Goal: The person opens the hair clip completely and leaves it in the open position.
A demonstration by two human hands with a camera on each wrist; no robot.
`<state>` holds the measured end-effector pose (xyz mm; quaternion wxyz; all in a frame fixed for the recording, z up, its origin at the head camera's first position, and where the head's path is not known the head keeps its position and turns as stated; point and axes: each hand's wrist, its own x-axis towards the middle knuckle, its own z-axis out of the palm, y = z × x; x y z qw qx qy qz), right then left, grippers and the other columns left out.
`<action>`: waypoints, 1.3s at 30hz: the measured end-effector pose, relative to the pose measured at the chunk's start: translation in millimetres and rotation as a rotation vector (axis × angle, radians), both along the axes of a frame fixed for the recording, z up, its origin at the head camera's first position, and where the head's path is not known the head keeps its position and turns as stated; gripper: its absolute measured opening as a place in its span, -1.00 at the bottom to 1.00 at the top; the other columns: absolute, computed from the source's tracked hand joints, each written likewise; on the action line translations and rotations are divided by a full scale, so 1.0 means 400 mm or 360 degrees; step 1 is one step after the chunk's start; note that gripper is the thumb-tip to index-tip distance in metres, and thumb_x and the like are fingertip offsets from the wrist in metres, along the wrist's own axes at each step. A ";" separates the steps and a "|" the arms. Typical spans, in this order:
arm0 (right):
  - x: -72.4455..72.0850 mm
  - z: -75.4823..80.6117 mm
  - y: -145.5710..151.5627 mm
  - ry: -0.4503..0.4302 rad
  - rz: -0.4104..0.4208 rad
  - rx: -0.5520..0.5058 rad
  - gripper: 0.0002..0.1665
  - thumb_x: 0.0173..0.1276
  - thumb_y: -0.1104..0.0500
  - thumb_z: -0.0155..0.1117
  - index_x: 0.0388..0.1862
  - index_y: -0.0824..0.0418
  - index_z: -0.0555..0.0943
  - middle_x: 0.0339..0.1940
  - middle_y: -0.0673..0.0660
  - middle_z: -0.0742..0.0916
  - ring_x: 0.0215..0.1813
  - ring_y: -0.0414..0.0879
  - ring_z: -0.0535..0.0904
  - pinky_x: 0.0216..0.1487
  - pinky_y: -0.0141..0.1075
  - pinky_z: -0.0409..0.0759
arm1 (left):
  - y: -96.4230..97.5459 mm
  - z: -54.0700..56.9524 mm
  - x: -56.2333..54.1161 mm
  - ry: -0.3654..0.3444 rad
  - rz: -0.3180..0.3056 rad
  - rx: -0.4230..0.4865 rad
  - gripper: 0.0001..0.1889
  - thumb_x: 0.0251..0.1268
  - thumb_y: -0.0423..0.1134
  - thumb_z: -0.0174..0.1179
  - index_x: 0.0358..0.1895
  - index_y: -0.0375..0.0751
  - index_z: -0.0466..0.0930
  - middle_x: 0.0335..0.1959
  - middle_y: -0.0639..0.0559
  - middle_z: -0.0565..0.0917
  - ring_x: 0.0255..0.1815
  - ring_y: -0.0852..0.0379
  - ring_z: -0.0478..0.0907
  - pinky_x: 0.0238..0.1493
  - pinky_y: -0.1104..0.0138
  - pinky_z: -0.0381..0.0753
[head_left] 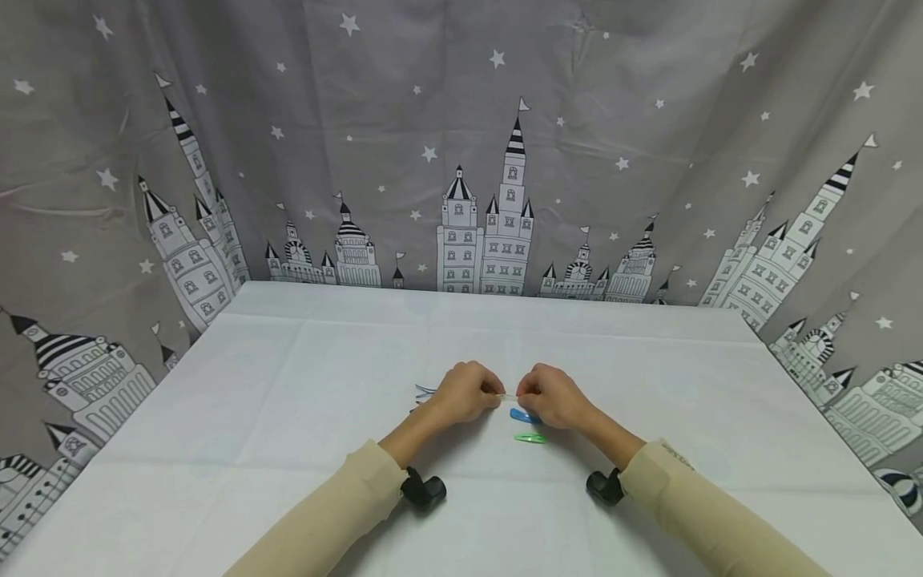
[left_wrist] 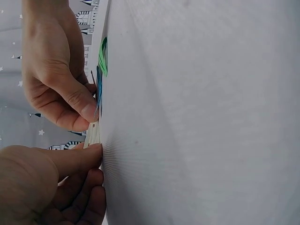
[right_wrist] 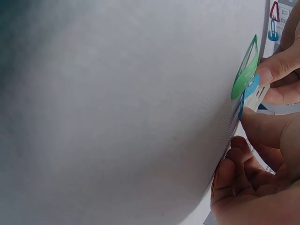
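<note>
While my beige sleeves (head_left: 328,513) reach over the white cloth (head_left: 519,521), a green hair clip (head_left: 531,438) lies nearest me on it, with a blue hair clip (head_left: 521,415) just beyond, partly hidden by my right hand (head_left: 554,397). Farther out, that hand and my left hand (head_left: 469,393) pinch opposite ends of a white hair clip (head_left: 509,397), which bridges the narrow gap between them. Near my left hand are a red clip (right_wrist: 275,19) and a second blue clip (right_wrist: 273,34), and behind everything hangs a grey curtain (head_left: 404,48) printed with castles and stars.
</note>
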<state>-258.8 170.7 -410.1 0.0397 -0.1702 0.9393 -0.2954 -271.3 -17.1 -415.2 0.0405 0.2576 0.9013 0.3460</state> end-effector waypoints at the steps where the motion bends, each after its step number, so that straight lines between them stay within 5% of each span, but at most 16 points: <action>1: 0.000 0.000 0.000 -0.0001 0.0002 0.0001 -0.88 0.31 0.36 0.32 -0.43 0.23 0.67 -0.41 0.01 0.54 -0.35 -0.11 0.43 -0.23 -0.21 0.46 | 0.000 0.000 0.000 -0.0005 0.0003 -0.0001 -0.92 0.20 -0.42 0.34 -0.26 -0.29 0.77 -0.41 0.06 0.72 -0.40 0.23 0.54 -0.28 0.34 0.52; 20: 0.024 0.014 0.003 0.0065 0.0040 -0.0201 -0.93 0.32 0.36 0.26 -0.33 0.26 0.67 -0.47 -0.01 0.60 -0.40 -0.13 0.43 -0.33 -0.26 0.42 | -0.020 0.019 0.015 -0.0014 0.0077 0.0136 -0.94 0.28 -0.35 0.31 -0.30 -0.19 0.77 -0.40 0.12 0.71 -0.35 0.21 0.54 -0.20 0.27 0.52; 39: 0.122 0.040 -0.013 0.0224 0.0274 -0.0512 -0.91 0.33 0.35 0.31 -0.24 0.28 0.73 -0.35 -0.08 0.68 -0.28 -0.17 0.52 -0.23 -0.30 0.52 | -0.082 0.064 0.107 0.0054 -0.0085 0.0265 -0.93 0.26 -0.32 0.34 -0.26 -0.18 0.79 -0.43 0.19 0.70 -0.47 0.27 0.49 -0.44 0.38 0.48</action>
